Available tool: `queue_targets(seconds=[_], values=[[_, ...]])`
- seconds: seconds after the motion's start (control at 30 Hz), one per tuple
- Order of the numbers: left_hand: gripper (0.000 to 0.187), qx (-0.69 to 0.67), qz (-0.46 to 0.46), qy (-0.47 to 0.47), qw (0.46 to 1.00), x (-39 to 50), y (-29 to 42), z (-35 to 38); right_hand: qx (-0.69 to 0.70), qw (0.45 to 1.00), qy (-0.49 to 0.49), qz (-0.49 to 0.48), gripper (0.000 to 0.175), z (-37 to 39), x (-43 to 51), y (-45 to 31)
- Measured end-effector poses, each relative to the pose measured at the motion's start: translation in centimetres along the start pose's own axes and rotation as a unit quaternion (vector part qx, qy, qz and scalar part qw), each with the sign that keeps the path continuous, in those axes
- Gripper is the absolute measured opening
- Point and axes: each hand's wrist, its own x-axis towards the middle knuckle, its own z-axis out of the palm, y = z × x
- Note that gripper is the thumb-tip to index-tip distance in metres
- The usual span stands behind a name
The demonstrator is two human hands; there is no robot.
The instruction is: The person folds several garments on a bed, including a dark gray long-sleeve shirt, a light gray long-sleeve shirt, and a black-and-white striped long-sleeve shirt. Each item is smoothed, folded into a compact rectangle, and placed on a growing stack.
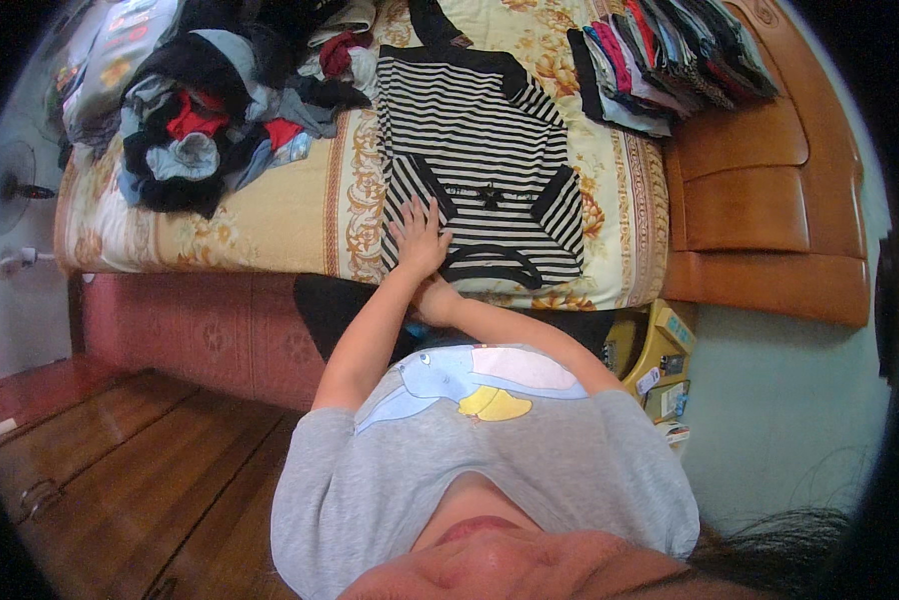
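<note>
A black-and-white striped shirt point(472, 127) lies spread on the patterned bedspread point(284, 225), its black neckband towards me and its black-cuffed sleeves folded in over the front. My left hand point(421, 238) rests flat on the left sleeve near the bed's front edge, fingers apart and gripping nothing. Just below it, my right hand point(436, 300) is at the bed edge by the shirt's lower left corner, partly hidden by the left wrist; its fingers cannot be made out.
A loose heap of clothes point(194, 120) lies on the bed at the left. Folded garments point(644, 67) stand in a row at the far right, beside the brown headboard point(749, 180). A small shelf unit point(644, 345) holding small items is below the headboard. A fan point(14, 187) stands at the far left.
</note>
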Motion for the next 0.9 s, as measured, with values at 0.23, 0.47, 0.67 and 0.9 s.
queue_targets(seconds=[0.23,0.47,0.67,0.9], values=[[0.06,0.117,0.073,0.089,0.986,-0.7,-2.2,-0.7,0.12,0.936,0.319,0.087,0.012,-2.1,-5.3,7.3],[0.063,0.159,0.033,0.066,0.984,-1.0,-3.8,-0.1,-0.08,0.845,0.385,0.362,0.057,-1.7,-14.9,18.2],[0.066,0.156,0.01,0.052,0.986,-0.7,-3.7,0.0,-0.025,0.831,0.449,0.328,0.021,-1.6,-14.0,20.6],[0.067,0.164,0.027,0.054,0.985,-0.6,-4.1,0.3,-0.047,0.85,0.454,0.265,0.024,-3.6,-12.7,15.7]])
